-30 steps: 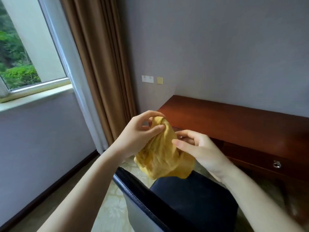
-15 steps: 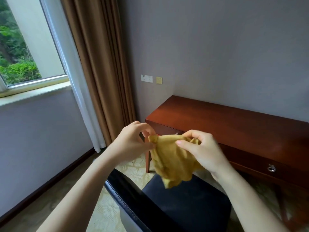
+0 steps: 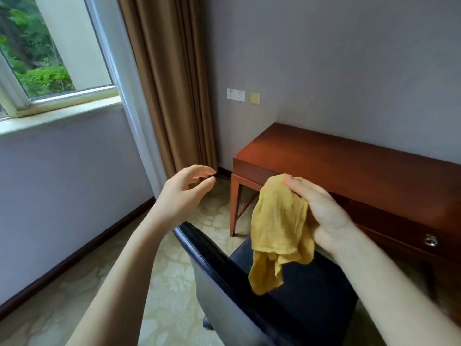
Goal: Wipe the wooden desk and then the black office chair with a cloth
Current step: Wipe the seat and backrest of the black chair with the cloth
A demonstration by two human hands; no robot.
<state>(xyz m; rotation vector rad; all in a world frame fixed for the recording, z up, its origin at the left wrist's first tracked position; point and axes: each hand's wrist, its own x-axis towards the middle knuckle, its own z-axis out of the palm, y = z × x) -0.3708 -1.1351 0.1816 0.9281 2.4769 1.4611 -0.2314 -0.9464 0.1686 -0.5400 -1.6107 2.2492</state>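
Yellow cloth [image 3: 279, 226] now in the grip of the right hand [image 3: 321, 216] alone; left hand [image 3: 184, 193] off it, slack, seemingly empty.

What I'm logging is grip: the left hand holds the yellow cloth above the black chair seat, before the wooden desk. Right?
No. The head view shows the right hand holding the yellow cloth; the left hand is empty, fingers loosely curled. The rest stands: the cloth hangs above the black chair seat, before the wooden desk.

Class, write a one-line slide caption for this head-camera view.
Right hand holds a yellow cloth above the black chair, near the wooden desk; left hand empty.
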